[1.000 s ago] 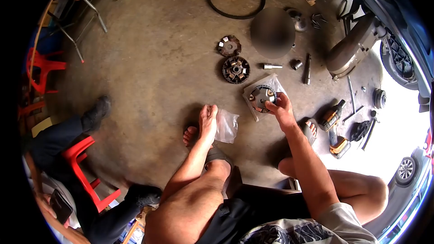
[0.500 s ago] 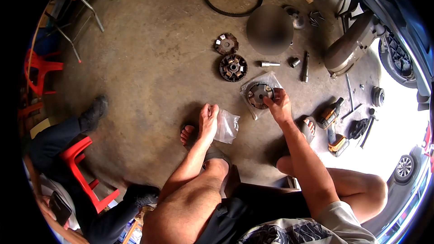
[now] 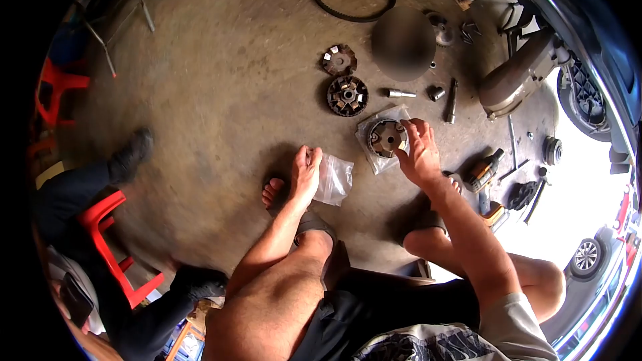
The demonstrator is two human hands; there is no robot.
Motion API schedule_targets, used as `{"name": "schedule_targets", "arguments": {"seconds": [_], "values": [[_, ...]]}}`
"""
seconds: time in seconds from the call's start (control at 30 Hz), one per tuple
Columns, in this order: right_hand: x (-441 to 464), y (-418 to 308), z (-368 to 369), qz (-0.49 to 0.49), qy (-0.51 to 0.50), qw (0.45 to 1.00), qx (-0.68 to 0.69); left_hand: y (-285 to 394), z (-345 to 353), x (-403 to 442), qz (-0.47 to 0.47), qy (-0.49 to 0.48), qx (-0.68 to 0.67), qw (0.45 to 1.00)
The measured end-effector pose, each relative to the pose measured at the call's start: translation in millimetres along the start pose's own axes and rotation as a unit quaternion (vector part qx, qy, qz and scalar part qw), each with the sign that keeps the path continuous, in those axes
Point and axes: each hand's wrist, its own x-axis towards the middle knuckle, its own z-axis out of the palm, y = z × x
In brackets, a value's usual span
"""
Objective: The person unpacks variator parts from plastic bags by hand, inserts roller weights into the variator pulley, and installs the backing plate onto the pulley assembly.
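My left hand (image 3: 307, 170) is closed on a clear plastic bag (image 3: 334, 182), which hangs to its right above the floor. My right hand (image 3: 422, 154) is at the right edge of a round metal variator part (image 3: 387, 139), fingers and thumb spread apart. Whether the fingertips touch its rim I cannot tell. That part lies on another clear plastic bag (image 3: 382, 166) on the floor. Just beyond are a dark variator half with rollers (image 3: 348, 95) and a worn ramp plate (image 3: 340, 60). A metal sleeve (image 3: 400, 93) lies to their right.
A drive belt (image 3: 352, 19) lies at the far side. To the right are a socket (image 3: 437, 93), an extension bar (image 3: 453, 101), an impact driver (image 3: 485, 170) and a scooter's engine case (image 3: 518, 80). A seated person's leg (image 3: 80, 190) and a red stool (image 3: 100, 212) are at left.
My right hand has drawn back from the middle of the variator part to its right edge, and its fingers have spread. My left hand still holds the bag. The view has shifted slightly.
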Motion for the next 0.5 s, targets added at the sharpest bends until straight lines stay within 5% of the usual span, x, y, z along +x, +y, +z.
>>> {"name": "schedule_targets", "arguments": {"seconds": [0.17, 0.27, 0.5], "values": [[5, -2, -9, -0.092, -0.146, 0.981, -0.092, -2, -1, 1, 0.006, -0.01, -0.001, 1.0], [10, 1, -6, -0.196, -0.145, 0.959, -0.144, 4, -2, -1, -0.018, -0.025, -0.021, 0.999], [29, 4, -2, -0.272, -0.155, 0.936, -0.162, -9, -7, 4, 0.001, -0.018, 0.009, 1.0]]}}
